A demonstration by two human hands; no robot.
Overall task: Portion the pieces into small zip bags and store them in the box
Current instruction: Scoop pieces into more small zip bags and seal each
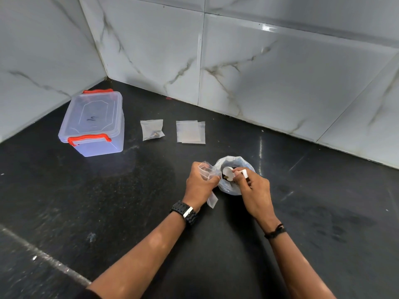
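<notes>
clear plastic fills both grips: the left hand (199,182) pinches a small zip bag (207,172) open, the right hand (253,187) holds a white scoop (229,173) over the larger bag of pieces (235,169) at frame centre. above lie a filled zip bag (151,129) and empty bags (190,132) on the black tabletop (129,201); the lidded box (92,124) sits upper left.

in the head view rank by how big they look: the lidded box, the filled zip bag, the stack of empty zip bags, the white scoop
1. lidded box, largest by far
2. stack of empty zip bags
3. filled zip bag, only a little smaller than the stack, so that order is unsure
4. white scoop, smallest, though it is nearer the camera and partly hidden by the right hand
</notes>
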